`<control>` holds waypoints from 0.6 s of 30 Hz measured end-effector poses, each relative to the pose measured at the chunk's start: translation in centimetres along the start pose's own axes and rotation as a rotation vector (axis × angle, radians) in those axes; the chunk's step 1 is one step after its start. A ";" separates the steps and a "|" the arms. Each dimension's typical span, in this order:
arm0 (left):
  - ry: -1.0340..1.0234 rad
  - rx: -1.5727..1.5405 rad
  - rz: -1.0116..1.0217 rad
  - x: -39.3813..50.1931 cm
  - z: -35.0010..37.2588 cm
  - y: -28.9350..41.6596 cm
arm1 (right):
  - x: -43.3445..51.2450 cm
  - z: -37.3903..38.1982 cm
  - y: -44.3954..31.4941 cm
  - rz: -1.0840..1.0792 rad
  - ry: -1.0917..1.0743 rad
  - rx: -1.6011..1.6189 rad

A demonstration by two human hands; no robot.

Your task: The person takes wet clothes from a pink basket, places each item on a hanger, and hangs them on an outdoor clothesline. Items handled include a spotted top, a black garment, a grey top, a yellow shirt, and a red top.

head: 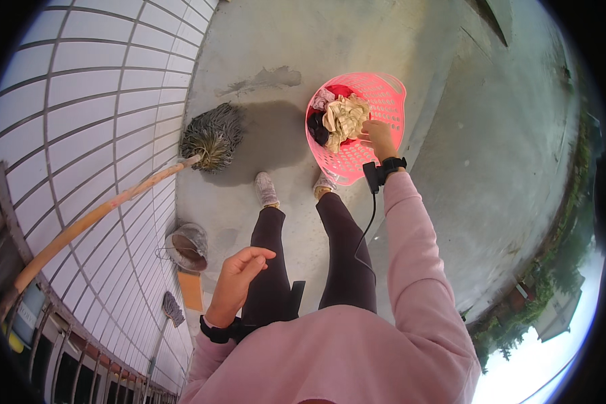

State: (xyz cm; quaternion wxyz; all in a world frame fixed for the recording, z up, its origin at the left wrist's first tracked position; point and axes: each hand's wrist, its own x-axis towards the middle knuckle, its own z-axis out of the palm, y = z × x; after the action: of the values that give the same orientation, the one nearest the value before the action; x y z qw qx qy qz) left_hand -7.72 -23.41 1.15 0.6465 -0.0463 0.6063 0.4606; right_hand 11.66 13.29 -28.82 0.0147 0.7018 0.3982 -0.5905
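A pink perforated plastic laundry basket (384,103) stands on the concrete by my right foot. Inside lie a crumpled beige checked cloth (346,118), a pale pink cloth (323,99), a black cloth (317,127) and some red fabric (339,91). My right hand (380,139) reaches over the basket with its fingers apart, the tips at the edge of the beige cloth; I see no grip on it. My left hand (238,280) hangs in front of my left thigh, empty, loosely curled, thumb near the index finger.
A grey string mop (214,136) rests against the white tiled wall (88,81), its wooden handle (103,209) slanting towards me. A dirty bucket (188,247) stands beside an orange board (190,291). Another small mop (172,308) leans nearby. A wet patch (278,134) darkens the floor.
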 end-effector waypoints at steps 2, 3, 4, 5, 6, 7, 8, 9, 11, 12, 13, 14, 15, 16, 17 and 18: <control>0.007 -0.032 -0.081 2.7 0.8 -1.9 | 5.5 1.2 3.7 -0.097 -0.024 -0.140; 0.013 -0.052 -0.115 4.1 1.2 -2.7 | 7.9 1.7 5.6 -0.219 -0.097 -0.266; 0.002 -0.048 -0.118 5.5 1.5 -3.5 | 10.2 1.8 7.0 -0.214 -0.128 -0.340; 0.000 -0.046 -0.124 6.9 1.7 -4.3 | 12.4 1.9 8.3 -0.212 -0.159 -0.413; -0.002 -0.045 -0.129 8.3 1.9 -5.0 | 14.4 2.5 9.5 -0.080 -0.144 -0.432; -0.002 -0.043 -0.135 9.5 2.1 -5.7 | 16.2 3.0 10.8 0.004 -0.180 -0.427; 0.006 -0.033 -0.154 10.6 2.2 -6.3 | 18.0 3.2 12.1 -0.192 -0.273 -0.694; 0.009 -0.022 -0.171 11.5 2.0 -6.8 | 19.6 3.5 13.1 -0.364 -0.349 -0.862; 0.015 -0.012 -0.190 13.3 2.1 -7.8 | 22.5 4.0 15.0 -0.541 -0.407 -1.126; 0.017 -0.009 -0.192 14.0 2.1 -8.1 | 23.4 4.3 15.7 -0.632 -0.396 -1.084; 0.018 -0.004 -0.189 14.4 2.2 -8.2 | 23.9 4.5 16.4 -0.600 -0.328 -1.041; 0.024 0.016 -0.193 14.7 2.3 -8.3 | 24.0 4.1 16.5 -0.478 -0.338 -1.011; 0.025 0.037 -0.193 14.9 2.4 -8.1 | 23.7 4.3 16.6 -0.530 -0.329 -0.914; 0.026 0.060 -0.184 14.7 2.6 -7.8 | 23.0 3.2 15.9 -0.498 -0.392 -0.872; 0.017 0.069 -0.191 14.3 2.9 -7.4 | 21.6 2.3 15.3 -0.464 -0.368 -0.689; 0.009 0.077 -0.180 13.9 3.4 -6.9 | 19.8 1.5 14.3 -0.439 -0.330 -0.389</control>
State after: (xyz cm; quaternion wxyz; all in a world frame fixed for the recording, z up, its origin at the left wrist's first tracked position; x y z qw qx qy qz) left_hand -2.92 -17.80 -12.93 0.6840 -0.0779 0.6197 0.3768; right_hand 18.40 13.56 -52.35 0.0850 0.4784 0.6373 -0.5981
